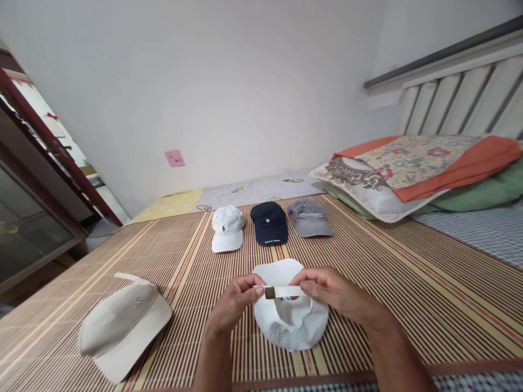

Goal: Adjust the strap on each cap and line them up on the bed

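A white baseball cap (292,324) lies on the striped bamboo mat in front of me, its brim pointing away. Its back strap (288,291), with a dark metal buckle, is stretched between my hands above the crown. My left hand (232,299) pinches the strap beside the buckle. Thumb and fingers of my right hand (333,291) are closed on the strap's other end. A beige cap (122,321) rests at the left, its loose strap sticking out behind. Beyond stand a white cap (227,226), a navy cap (269,222) and a grey cap (309,218) in a row.
The bamboo mat (196,294) covers most of the bed. Pillows under an orange-edged floral cloth (425,160) are at the far right, near a white radiator (469,98). A pink note (175,158) is on the wall. A glass-fronted cabinet (32,212) stands at the left.
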A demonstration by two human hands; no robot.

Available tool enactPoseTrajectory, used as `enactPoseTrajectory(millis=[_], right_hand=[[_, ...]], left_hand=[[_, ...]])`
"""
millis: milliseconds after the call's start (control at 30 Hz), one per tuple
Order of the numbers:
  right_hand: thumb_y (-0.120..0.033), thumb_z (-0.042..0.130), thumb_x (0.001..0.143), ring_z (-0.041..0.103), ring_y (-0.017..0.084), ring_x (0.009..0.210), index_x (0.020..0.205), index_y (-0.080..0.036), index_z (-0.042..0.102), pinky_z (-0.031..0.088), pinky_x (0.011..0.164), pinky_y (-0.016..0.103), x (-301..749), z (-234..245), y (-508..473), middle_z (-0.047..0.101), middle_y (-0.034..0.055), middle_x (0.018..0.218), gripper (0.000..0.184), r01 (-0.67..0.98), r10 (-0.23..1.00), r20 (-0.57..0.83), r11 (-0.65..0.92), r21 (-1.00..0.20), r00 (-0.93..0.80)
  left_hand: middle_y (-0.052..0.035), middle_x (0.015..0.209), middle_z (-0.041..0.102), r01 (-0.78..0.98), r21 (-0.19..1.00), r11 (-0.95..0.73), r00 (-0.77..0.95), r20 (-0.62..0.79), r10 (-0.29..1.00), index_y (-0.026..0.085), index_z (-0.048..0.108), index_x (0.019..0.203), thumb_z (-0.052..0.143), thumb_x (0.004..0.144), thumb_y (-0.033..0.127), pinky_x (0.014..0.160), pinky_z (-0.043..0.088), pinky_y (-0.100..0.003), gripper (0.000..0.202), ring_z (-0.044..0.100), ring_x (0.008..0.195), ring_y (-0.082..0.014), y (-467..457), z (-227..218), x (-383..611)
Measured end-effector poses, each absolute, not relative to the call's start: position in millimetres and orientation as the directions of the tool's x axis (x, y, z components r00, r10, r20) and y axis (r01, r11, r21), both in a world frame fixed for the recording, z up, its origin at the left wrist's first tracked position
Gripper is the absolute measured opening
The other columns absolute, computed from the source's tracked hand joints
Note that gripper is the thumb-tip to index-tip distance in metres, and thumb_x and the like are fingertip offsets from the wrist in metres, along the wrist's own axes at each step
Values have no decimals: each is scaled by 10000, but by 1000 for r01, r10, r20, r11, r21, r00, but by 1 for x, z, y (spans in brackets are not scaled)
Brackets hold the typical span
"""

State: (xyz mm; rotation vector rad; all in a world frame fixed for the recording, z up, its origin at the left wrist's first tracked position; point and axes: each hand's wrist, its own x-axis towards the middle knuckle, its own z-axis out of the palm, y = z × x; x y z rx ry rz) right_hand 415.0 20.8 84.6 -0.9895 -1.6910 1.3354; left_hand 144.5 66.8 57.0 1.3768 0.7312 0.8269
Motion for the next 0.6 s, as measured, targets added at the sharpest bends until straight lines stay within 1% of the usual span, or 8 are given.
enactPoseTrajectory(millis=[100, 167, 300, 400, 500, 600], right_hand=[[-583, 721, 894, 559, 141, 667, 884, -159, 748, 361, 612, 270, 423, 75, 25, 733, 39, 797, 425, 186, 894, 34, 130, -974, -447], [-572, 742, 877, 575, 147, 668, 833, -161, 720, 378, 630, 276, 427, 71, 27, 718, 26, 756, 414, 176, 897, 39, 129, -976, -441], [-587, 750, 870, 615, 160, 702, 866, -166, 710, 411, 672, 290, 428, 69, 27, 717, 17, 763, 424, 105, 901, 67, 123, -987, -428], [-580, 760, 867, 625, 161, 705, 897, -167, 718, 407, 668, 290, 426, 69, 28, 722, 15, 768, 416, 87, 909, 58, 103, -991, -413], [-584, 760, 864, 616, 157, 688, 895, -173, 717, 394, 647, 288, 425, 68, 29, 726, 14, 769, 414, 79, 914, 60, 99, -992, -402], [-579, 757, 870, 608, 152, 679, 895, -178, 715, 389, 637, 285, 424, 67, 29, 725, 11, 767, 405, 81, 912, 58, 100, -992, -407]], left_hand=[[23, 667, 582, -108, 992, 70, 522, -3, 853, 145, 694, 792, 856, 763, 553, 599, 307, -246, 440, 437, 597, -93, 66, 59, 144], [21, 662, 590, -119, 988, 99, 514, -24, 857, 144, 683, 776, 860, 760, 555, 593, 316, -242, 448, 450, 589, -92, 65, 62, 145], [31, 640, 568, -134, 985, 110, 490, -31, 871, 140, 664, 744, 861, 755, 564, 594, 314, -233, 468, 433, 582, -83, 64, 64, 145], [24, 664, 579, -137, 986, 95, 516, -11, 857, 136, 692, 796, 842, 769, 585, 600, 317, -234, 474, 441, 599, -87, 65, 62, 141], [21, 731, 613, -111, 991, 70, 560, 5, 828, 147, 725, 905, 902, 713, 520, 602, 311, -230, 455, 458, 627, -89, 66, 60, 136], [33, 711, 596, -77, 995, 70, 554, -16, 832, 152, 716, 864, 901, 728, 472, 605, 304, -234, 394, 447, 621, -85, 66, 60, 134]])
